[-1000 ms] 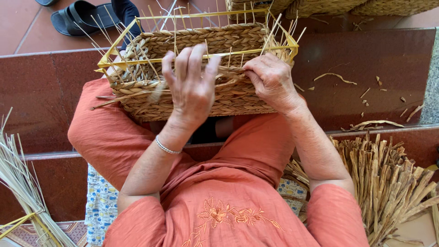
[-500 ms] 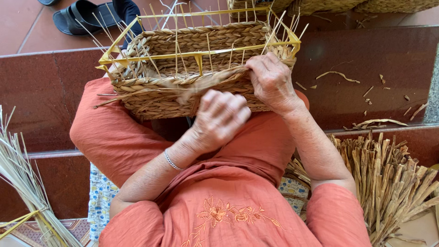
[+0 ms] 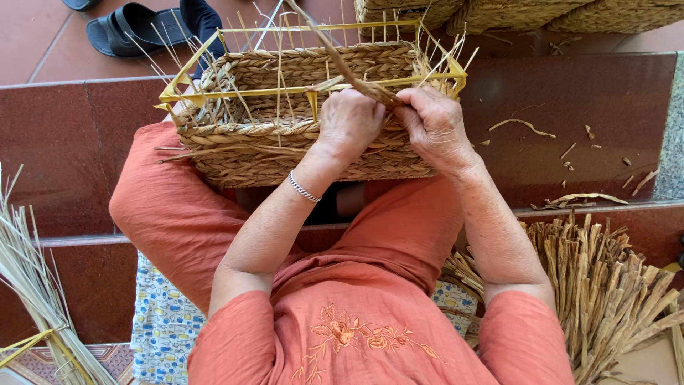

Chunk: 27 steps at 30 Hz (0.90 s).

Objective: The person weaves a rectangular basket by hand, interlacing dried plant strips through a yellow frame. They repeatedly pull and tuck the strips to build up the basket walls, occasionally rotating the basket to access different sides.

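A half-woven straw basket [image 3: 285, 142] on a yellow wire frame [image 3: 235, 91] rests on my knees, thin stalks sticking up from its rim. My left hand [image 3: 349, 125] and my right hand [image 3: 434, 125] meet at the basket's near right wall. Both are closed on a twisted straw strand [image 3: 353, 75] that rises up and away from them towards the top of the view. A silver bracelet [image 3: 303, 189] circles my left wrist. I wear orange clothes.
Dark red stone steps lie under me. A bundle of dried straw pieces [image 3: 613, 285] lies at the right, pale thin stalks [image 3: 32, 285] at the left. Black sandals [image 3: 142, 28] sit top left. More woven baskets [image 3: 499, 14] stand behind. Straw scraps [image 3: 570, 199] litter the step.
My left hand rose from my lap back to the basket wall and joined the right hand on the strand, which now stands up from the basket.
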{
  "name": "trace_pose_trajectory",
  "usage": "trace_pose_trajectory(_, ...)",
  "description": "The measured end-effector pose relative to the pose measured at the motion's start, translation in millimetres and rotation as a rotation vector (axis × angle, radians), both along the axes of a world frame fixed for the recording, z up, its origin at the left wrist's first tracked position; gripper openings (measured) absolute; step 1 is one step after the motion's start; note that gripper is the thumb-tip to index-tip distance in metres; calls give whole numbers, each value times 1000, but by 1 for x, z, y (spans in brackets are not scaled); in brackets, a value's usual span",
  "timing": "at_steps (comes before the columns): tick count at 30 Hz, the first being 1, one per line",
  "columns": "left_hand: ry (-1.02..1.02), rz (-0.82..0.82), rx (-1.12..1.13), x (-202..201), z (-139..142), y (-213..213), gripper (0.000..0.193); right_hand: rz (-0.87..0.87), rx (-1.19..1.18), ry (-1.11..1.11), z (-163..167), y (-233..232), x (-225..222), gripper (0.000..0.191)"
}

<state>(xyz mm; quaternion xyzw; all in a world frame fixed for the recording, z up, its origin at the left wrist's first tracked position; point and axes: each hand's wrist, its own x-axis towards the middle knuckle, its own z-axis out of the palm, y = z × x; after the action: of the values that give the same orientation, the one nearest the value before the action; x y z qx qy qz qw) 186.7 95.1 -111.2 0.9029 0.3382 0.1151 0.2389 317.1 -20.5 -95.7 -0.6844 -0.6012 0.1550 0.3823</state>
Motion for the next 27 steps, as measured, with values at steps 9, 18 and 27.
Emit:
trace_pose_trajectory(9,-395,-313,179,-48,-25,-31,11,3,-30,-20,-6,14,-3,17)
trace_pose_trajectory(18,-149,-109,487,-104,0,10,39,178,-35,-239,-4,13,0,10)
trace_pose_trajectory(27,-72,-155,40,-126,-29,-2,11,-81,45,-331,-16,21,-24,14)
